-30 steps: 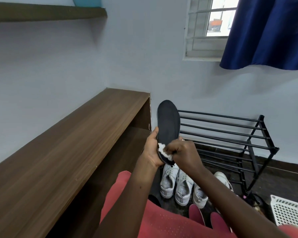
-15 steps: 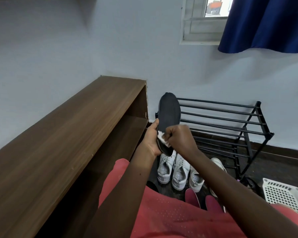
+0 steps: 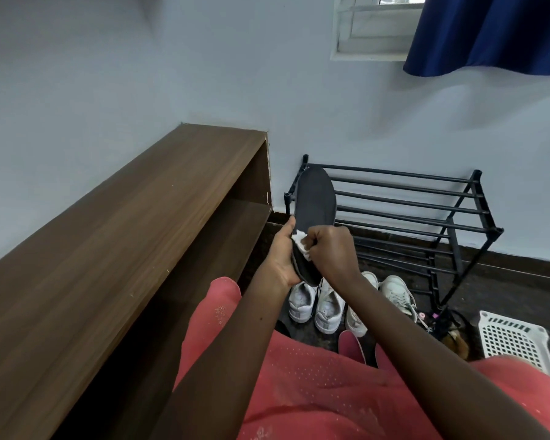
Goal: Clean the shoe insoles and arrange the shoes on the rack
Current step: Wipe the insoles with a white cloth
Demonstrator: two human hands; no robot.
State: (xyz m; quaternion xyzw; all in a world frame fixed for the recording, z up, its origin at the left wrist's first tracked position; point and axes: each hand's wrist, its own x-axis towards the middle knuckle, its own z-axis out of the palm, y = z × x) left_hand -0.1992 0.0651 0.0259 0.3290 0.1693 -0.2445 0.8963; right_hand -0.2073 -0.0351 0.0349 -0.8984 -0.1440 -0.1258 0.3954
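A dark insole stands upright in front of me, its toe end up. My left hand grips its lower left edge. My right hand pinches a crumpled white tissue against the insole's lower half. Behind the insole stands an empty black metal shoe rack. Several white sneakers sit on the dark floor below my hands, in front of the rack.
A long brown wooden shelf unit runs along the left wall. A white plastic basket sits on the floor at the right. Two pink insoles lie near my knees. A blue curtain hangs by the window.
The view has tilted downward, so the window and rack sit higher in frame. My right hand with the tissue stays at the insole's lower half with only a slight shift.
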